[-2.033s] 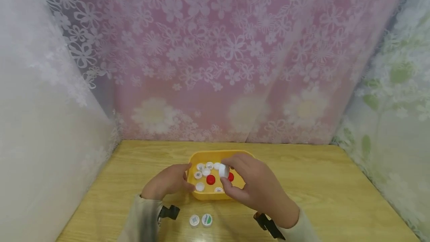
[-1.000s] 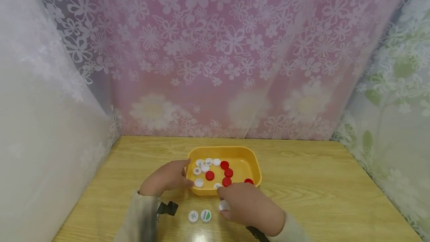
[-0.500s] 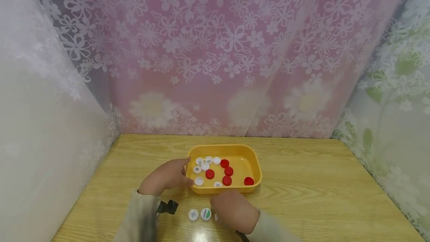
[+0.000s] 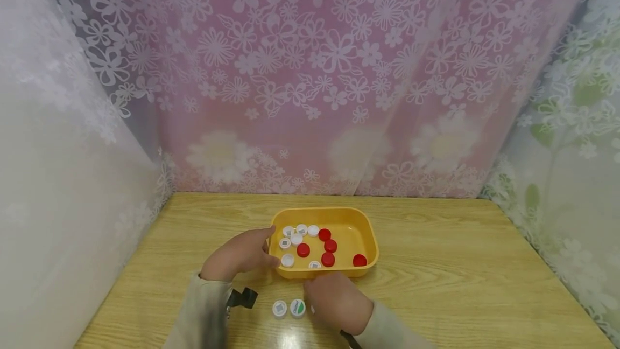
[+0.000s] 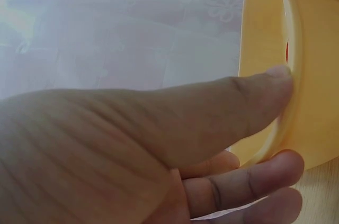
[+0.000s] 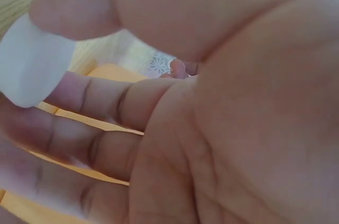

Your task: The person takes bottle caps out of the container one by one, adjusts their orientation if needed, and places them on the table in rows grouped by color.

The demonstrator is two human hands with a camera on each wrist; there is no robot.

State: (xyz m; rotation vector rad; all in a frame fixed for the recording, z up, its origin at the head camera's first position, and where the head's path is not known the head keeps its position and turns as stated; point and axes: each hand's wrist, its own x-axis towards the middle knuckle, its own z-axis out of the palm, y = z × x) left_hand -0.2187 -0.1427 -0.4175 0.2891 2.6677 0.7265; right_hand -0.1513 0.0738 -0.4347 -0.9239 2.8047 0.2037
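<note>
At the bottom centre of the head view, the right hand (image 4: 337, 304) pinches a white cap (image 6: 37, 62), hiding most of it. Just left, 2 other white caps (image 4: 279, 309) lie on the wooden table (image 4: 460, 268). Higher, left of centre, the left hand (image 4: 239, 255) grips a yellow tray (image 4: 351, 238) holding 5 red caps (image 4: 303, 250) and 7 more white caps (image 4: 287, 260). A floral curtain (image 4: 310, 69) fills the top.

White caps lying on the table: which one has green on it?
The green-marked cap, the one nearer the right hand, in front of the yellow tray. The grey-square cap beside it shows no green.
</note>
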